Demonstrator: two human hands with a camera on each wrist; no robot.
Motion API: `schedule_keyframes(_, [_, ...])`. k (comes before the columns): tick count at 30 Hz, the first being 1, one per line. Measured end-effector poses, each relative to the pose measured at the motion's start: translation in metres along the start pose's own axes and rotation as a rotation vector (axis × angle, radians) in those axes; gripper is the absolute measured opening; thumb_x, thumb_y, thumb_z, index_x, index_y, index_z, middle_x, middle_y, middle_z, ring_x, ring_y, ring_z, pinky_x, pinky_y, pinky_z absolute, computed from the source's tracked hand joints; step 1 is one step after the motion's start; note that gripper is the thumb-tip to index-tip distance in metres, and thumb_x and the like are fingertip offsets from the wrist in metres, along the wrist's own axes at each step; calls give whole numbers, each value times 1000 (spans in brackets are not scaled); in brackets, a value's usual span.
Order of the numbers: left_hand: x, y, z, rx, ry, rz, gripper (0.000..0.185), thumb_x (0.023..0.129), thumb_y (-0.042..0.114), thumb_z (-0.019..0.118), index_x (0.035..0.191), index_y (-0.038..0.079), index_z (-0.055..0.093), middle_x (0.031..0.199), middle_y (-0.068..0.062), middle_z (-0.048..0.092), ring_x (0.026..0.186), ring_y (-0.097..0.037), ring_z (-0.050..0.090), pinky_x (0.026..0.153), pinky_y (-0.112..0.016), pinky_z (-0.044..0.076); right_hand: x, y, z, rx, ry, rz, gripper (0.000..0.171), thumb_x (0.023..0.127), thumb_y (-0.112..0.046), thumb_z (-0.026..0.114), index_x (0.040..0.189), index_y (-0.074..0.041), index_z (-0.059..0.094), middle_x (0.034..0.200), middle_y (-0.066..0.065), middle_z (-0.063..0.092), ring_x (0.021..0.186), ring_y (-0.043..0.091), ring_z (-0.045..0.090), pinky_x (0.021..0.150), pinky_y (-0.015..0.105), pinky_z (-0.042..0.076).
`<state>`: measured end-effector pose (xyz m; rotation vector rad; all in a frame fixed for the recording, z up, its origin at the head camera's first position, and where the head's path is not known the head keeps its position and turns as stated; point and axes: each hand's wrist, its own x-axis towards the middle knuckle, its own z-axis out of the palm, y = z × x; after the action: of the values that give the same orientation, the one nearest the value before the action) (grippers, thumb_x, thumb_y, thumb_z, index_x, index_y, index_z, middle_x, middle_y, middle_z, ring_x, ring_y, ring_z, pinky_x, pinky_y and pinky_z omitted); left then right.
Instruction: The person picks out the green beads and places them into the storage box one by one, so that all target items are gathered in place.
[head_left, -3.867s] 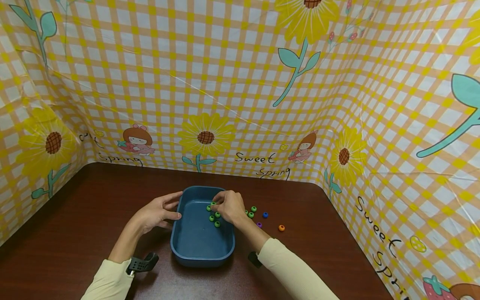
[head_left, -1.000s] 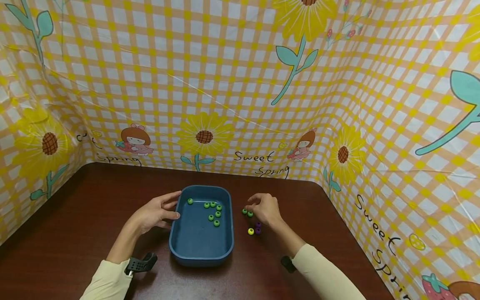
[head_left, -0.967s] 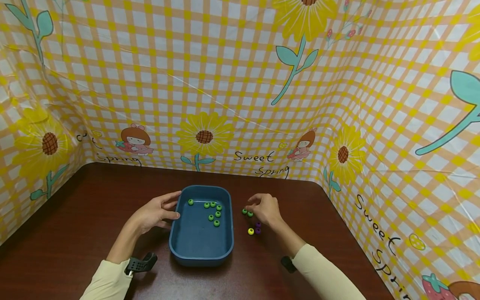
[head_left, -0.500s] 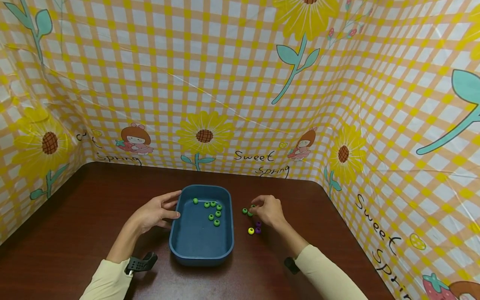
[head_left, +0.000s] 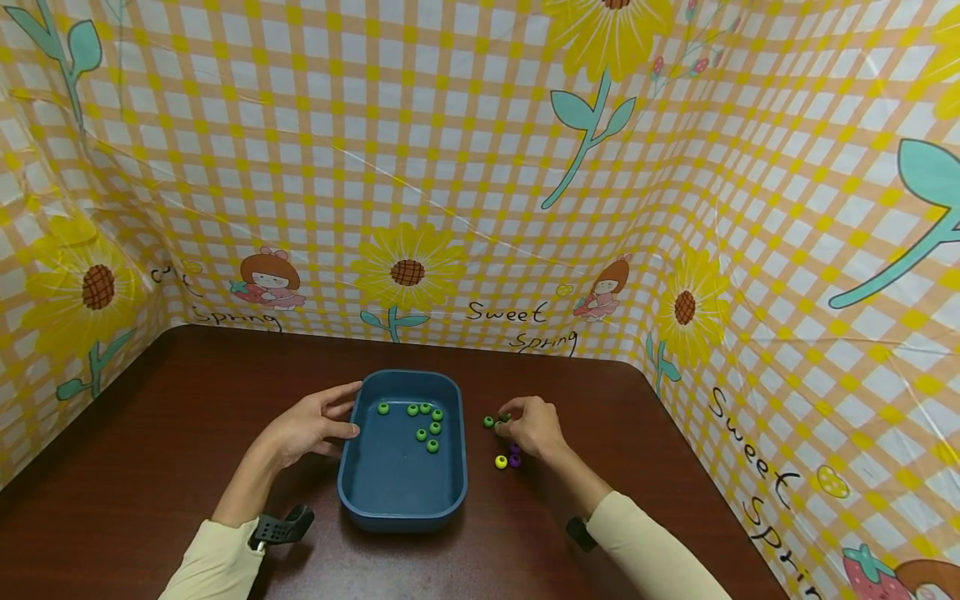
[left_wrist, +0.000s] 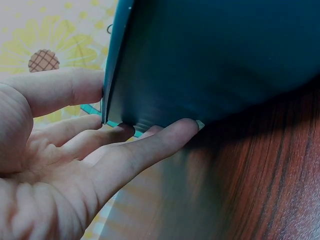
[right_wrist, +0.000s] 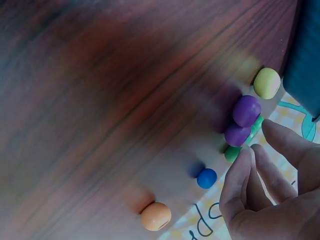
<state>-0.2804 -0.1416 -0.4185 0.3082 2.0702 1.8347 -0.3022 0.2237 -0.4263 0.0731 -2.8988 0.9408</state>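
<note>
A blue tray (head_left: 402, 492) sits on the dark wood table with several green beads (head_left: 432, 428) in its far half. My left hand (head_left: 341, 412) rests with straight fingers against the tray's left wall (left_wrist: 200, 60); in the left wrist view the thumb (left_wrist: 65, 90) touches the rim. My right hand (head_left: 501, 425) is down on the table right of the tray, with thumb and fingertips (right_wrist: 245, 160) slightly apart at two green beads (right_wrist: 231, 152). A yellow bead (right_wrist: 266, 82) and two purple beads (right_wrist: 246, 110) lie beside it.
A blue bead (right_wrist: 206, 178) and an orange bead (right_wrist: 155, 216) lie under my right palm, hidden in the head view. Checked sunflower cloth walls (head_left: 465, 167) close off the table at the back and both sides. Bare table (head_left: 187, 392) stretches left of the tray.
My right hand left the tray, moved right to the loose beads and lowered its fingertips onto the green ones. One more green bead lies in the tray, rolling slightly. The left hand stayed put.
</note>
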Motion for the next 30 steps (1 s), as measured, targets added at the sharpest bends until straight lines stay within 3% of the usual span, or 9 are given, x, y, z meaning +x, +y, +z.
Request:
schedule_keyframes(13, [0, 1, 1, 3, -1, 3, 79, 95, -1, 65, 161, 4, 23, 160, -31, 30, 131, -53, 53, 86, -60, 57, -1, 0, 2, -23, -26, 15, 18, 81, -13, 83, 99, -10, 80, 72, -1, 72, 73, 16, 62, 63, 30, 51])
schedule_keyframes(21, [-1, 2, 3, 3, 0, 0, 80, 95, -1, 66, 161, 4, 22, 160, -31, 30, 131, -52, 53, 87, -60, 57, -1, 2, 3, -45, -17, 11, 17, 80, -14, 84, 97, -10, 81, 93, 7, 77, 81, 19, 66, 67, 34, 55])
schedule_keyframes(30, [-2, 1, 3, 25, -14, 13, 79, 96, 1, 65, 161, 3, 21, 159, -32, 30, 130, -52, 54, 88, -59, 57, 0, 3, 5, -48, -14, 0, 13, 81, -12, 82, 93, -11, 81, 97, 8, 77, 86, 21, 66, 69, 35, 55])
